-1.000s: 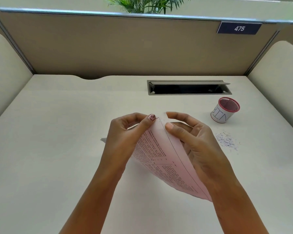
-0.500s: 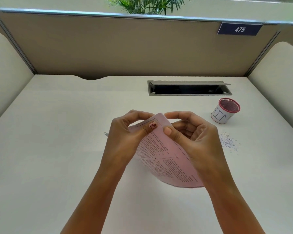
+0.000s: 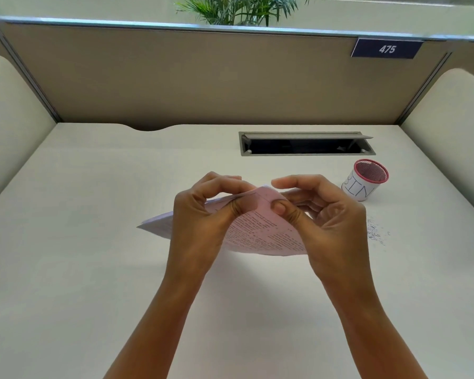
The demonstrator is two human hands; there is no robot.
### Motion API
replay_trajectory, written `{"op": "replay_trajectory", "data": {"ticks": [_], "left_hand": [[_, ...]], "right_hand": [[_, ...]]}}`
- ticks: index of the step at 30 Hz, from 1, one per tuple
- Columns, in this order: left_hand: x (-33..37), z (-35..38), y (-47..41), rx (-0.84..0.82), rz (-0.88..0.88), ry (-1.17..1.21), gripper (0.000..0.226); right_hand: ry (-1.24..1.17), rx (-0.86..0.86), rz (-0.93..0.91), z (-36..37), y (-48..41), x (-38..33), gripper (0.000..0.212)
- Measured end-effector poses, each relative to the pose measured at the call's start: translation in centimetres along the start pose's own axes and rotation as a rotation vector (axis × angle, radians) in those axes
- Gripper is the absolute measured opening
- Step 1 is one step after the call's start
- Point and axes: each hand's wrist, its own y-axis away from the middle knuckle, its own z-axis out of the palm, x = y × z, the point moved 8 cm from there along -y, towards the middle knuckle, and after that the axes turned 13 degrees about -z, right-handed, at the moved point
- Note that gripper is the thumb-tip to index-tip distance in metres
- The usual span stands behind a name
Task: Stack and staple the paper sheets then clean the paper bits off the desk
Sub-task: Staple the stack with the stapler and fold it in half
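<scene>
Desk (image 3: 93,269) with pink paper sheets (image 3: 260,231) pinched above its middle by left hand (image 3: 203,222) and right hand (image 3: 326,220), paper bits (image 3: 376,232) just right, red-rimmed bin cup (image 3: 364,183) behind them, open cable slot (image 3: 304,144) near back partition (image 3: 203,83).

Pretty standard study carrel: pale off-white tabletop (image 3: 93,242), tan partition (image 3: 203,77) across the far side with a silver rail (image 3: 121,23) on top, and rounded cream side panels (image 3: 8,119) left and right. There's an open cable hatch (image 3: 307,144) far right, a navy 475 plate (image 3: 387,48) above it, and palm fronds (image 3: 238,9) poking over the rail.
</scene>
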Motion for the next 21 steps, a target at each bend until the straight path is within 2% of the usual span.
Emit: {"op": "replay_trajectory", "data": {"ticks": [4, 9, 13, 15, 17, 20, 21], "left_hand": [[0.0, -0.1, 0.2, 0.044, 0.024, -0.029, 0.011], [0.3, -1.4, 1.4, 0.300, 0.115, -0.211, 0.031], [0.7, -1.2, 2.3, 0.346, 0.175, -0.344, 0.041], [0.6, -0.8, 2.8, 0.296, 0.184, -0.329, 0.043], [0.0, 0.0, 2.9, 0.136, 0.126, -0.248, 0.031], [-2.1, 1.3, 3.1, -0.116, -0.119, -0.032, 0.013], [-2.7, 1.8, 3.1, -0.160, -0.224, 0.054, 0.016]], "right_hand": [[0.003, 0.001, -0.025, 0.2, 0.0, 0.2, 0.020], [0.060, 0.072, -0.078, -0.3, 0.1, 0.9, 0.024], [0.047, 0.086, -0.076, -0.2, 0.1, 1.5, 0.026], [0.036, 0.112, -0.067, -0.4, 0.0, 1.8, 0.031], [0.046, 0.123, -0.076, -0.5, -0.1, 1.9, 0.038], [0.031, 0.142, -0.088, -0.6, -0.1, 2.0, 0.040], [0.024, 0.151, -0.091, -0.6, -0.1, 2.1, 0.040]]}}
